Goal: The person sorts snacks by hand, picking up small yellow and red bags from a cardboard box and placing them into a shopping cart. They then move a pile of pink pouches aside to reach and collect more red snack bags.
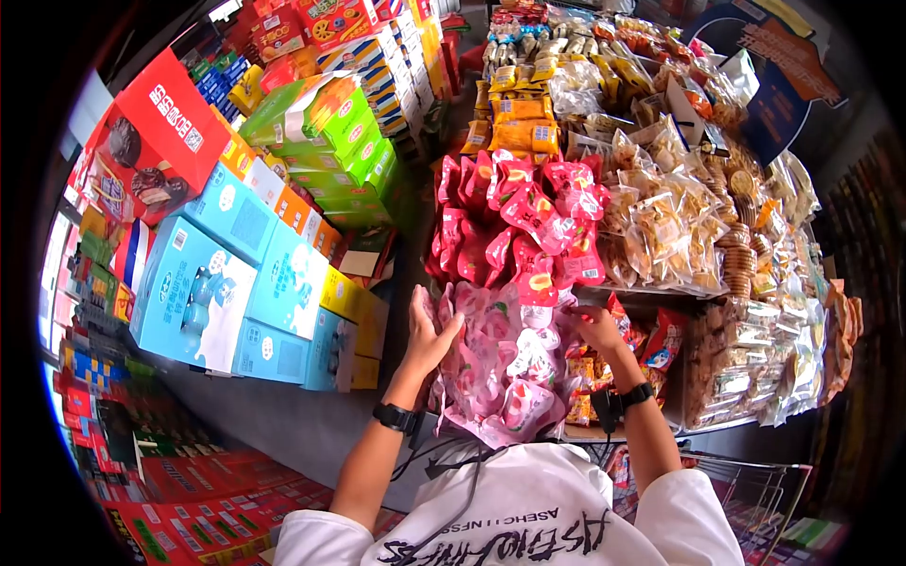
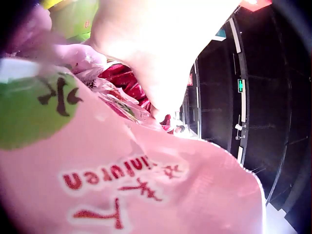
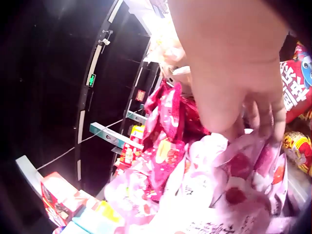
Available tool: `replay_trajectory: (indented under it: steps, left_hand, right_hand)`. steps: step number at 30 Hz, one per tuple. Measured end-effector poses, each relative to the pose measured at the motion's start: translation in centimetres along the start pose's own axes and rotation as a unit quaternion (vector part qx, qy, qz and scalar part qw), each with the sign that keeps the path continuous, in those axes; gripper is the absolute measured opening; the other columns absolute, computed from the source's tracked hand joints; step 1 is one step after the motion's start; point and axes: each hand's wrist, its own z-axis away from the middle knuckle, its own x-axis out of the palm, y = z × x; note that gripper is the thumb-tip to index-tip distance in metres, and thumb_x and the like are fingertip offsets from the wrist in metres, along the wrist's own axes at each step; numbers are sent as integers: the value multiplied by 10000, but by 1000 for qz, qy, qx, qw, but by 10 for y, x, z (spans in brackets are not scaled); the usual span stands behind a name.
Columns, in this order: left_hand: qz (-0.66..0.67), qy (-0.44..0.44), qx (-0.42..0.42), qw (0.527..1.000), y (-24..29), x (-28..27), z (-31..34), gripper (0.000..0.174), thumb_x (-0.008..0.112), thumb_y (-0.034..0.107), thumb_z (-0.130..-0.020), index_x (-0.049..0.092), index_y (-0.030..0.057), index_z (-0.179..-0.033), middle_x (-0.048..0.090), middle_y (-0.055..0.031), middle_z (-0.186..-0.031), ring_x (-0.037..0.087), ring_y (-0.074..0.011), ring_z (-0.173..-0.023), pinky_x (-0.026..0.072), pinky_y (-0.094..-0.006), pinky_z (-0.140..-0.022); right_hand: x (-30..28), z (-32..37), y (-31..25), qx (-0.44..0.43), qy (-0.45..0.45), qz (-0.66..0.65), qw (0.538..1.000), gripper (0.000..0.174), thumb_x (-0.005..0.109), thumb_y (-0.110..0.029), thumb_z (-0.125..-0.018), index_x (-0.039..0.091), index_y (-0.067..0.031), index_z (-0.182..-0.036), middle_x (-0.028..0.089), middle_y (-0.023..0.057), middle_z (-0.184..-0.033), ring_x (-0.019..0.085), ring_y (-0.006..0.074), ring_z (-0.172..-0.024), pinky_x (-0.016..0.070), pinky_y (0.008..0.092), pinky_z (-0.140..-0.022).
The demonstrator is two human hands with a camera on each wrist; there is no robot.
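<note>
Pale pink snack pouches (image 1: 514, 363) form a heap right in front of the person's chest. The left hand (image 1: 432, 335) lies along the heap's left side with fingers extended and thumb apart. A large pink pouch (image 2: 161, 190) fills the lower part of the left wrist view, close below that hand. On the opposite side, the right hand (image 1: 596, 328) has its fingers bent over the heap's edge. In the right wrist view its thumb and fingers come down onto pale pink pouches (image 3: 243, 161); the fingertips are partly hidden. Darker red-pink pouches (image 1: 519, 217) stand just behind.
Clear bags of biscuits (image 1: 661, 208) and wrapped crackers (image 1: 750, 358) are piled on the right. Small red and yellow packets (image 1: 590, 377) lie below the right hand. Blue cartons (image 1: 198, 292) and green boxes (image 1: 330, 132) stack on the left. A wire cart (image 1: 764, 481) stands at lower right.
</note>
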Motion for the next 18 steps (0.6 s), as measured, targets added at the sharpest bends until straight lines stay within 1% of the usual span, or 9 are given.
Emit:
replay_trajectory:
  steps: [1,4,5,9,10,12,13,16,18]
  left_hand:
    - [12,1,-1,1000,1,-1,0,981,701,373,-846,88,-78,-1465,160,-291,-1509,199,-378,-1416,192,-431,-1157]
    - [41,-11,-19,999,3,-9,2,976,695,372,-854,84,-79,-1466,157,-285,-1512,198,-366,-1417,190,-426,-1157]
    - [48,-11,-13,999,2,-9,2,965,687,377,-861,87,-75,-1467,163,-284,-1511,198,-359,-1418,188,-422,-1157]
    - [27,-22,-5,999,1,-5,2,947,669,394,-870,98,-64,-1471,179,-285,-1510,206,-364,-1416,187,-419,-1158]
    - [24,-22,-3,999,2,-4,2,945,668,396,-869,103,-64,-1471,180,-285,-1510,205,-365,-1417,187,-418,-1158]
    - [19,-20,1,1000,4,-4,2,942,668,400,-868,113,-66,-1470,183,-285,-1509,204,-366,-1417,187,-418,-1158]
    - [23,-22,1,999,5,-4,2,940,669,400,-867,117,-67,-1469,185,-287,-1508,206,-368,-1416,188,-419,-1157]
    - [25,-21,3,999,5,-6,3,934,672,398,-865,130,-67,-1467,191,-289,-1506,212,-374,-1412,192,-423,-1154]
    - [18,-20,14,1000,-2,-2,2,928,674,396,-863,139,-62,-1467,196,-287,-1505,216,-379,-1408,195,-427,-1152]
  right_hand:
    - [-11,10,-25,21,-2,80,997,243,695,-205,-839,689,16,-941,658,93,-697,635,142,-638,496,305,-593]
    - [-3,22,-3,22,185,160,969,216,699,-194,-800,695,0,-896,684,161,-752,688,262,-721,528,353,-664]
    - [-3,27,0,48,151,172,972,196,680,-155,-773,701,-9,-902,691,195,-812,687,335,-780,539,376,-703]
    - [-2,31,21,13,118,100,988,247,703,-154,-800,696,7,-987,709,166,-814,699,258,-717,555,353,-684]
    - [-3,32,22,83,94,-11,992,236,695,-138,-815,692,25,-986,710,155,-824,698,247,-708,563,347,-677]
    - [-3,33,22,212,40,-231,949,218,678,-107,-846,683,62,-983,711,133,-844,695,225,-690,579,334,-663]
    - [-2,34,21,231,6,-260,937,194,642,-64,-874,665,106,-965,695,128,-867,691,220,-686,596,324,-649]
    - [9,35,28,217,10,-276,936,219,650,-79,-870,659,114,-972,696,145,-863,699,224,-714,595,328,-656]
    - [14,39,22,186,10,-263,947,225,634,-108,-887,674,83,-998,698,106,-849,688,195,-695,575,308,-638]
